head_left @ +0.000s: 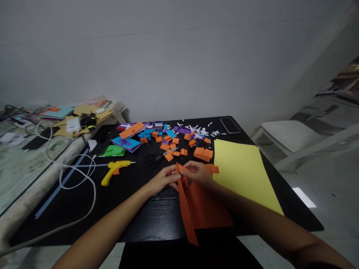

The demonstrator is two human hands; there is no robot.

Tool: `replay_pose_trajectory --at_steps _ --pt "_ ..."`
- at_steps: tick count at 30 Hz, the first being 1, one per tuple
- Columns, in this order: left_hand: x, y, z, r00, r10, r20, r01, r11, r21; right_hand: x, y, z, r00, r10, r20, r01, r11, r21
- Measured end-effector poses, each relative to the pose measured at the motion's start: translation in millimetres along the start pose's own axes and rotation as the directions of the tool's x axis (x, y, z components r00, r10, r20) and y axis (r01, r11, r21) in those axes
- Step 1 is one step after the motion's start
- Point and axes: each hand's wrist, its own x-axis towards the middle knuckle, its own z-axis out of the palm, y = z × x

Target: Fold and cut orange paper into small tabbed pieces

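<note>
Orange paper (pixel 184 203) sits pinched in your left hand (pixel 165 180) and right hand (pixel 200 174), apparently mid-fold, calling for an even crease.

The sheet under the hands is plain orange (pixel 207 205), the larger sheet plain yellow (pixel 241 168), the glue gun yellow (pixel 113 172).

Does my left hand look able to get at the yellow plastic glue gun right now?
Probably, yes. Bare black tabletop lies between your left hand and the yellow plastic glue gun, though the hand would first have to release the orange paper it pinches.
</note>
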Motion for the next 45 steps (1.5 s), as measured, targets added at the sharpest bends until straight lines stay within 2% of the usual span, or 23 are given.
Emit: replay_pose_trajectory --at_steps 4,13,20,33,39,45 --pt "0.1 -2.8 -1.6 1.0 -0.006 -0.02 0.005 1.0 -0.017 -1.4 -1.3 1.6 1.0 -0.019 -0.009 0.019 1.0 0.0" --pt "-1.9 1.7 0.2 0.998 -0.045 0.046 0.046 0.999 -0.02 -3.3 -5.9 2.7 1.0 0.024 -0.017 -0.024 1.0 -0.016" --pt "-2.1 -1.1 -2.6 0.997 -0.07 0.026 0.07 0.997 -0.014 -2.7 -6.1 0.6 1.0 0.023 -0.012 -0.023 1.0 -0.004" --pt "-3.4 9.0 3.7 0.991 -0.124 -0.041 0.126 0.992 0.034 1.5 -6.2 -5.2 0.999 0.027 -0.036 -0.025 0.999 0.045" --pt "-3.2 8.7 3.8 0.991 -0.116 -0.06 0.12 0.99 0.074 1.0 -3.1 -1.4 0.994 -0.049 -0.097 0.055 0.997 0.06" --pt "-3.0 6.8 4.2 0.99 -0.116 -0.085 0.122 0.991 0.058 2.5 -0.7 -3.2 0.999 -0.028 -0.043 0.031 0.997 0.068"
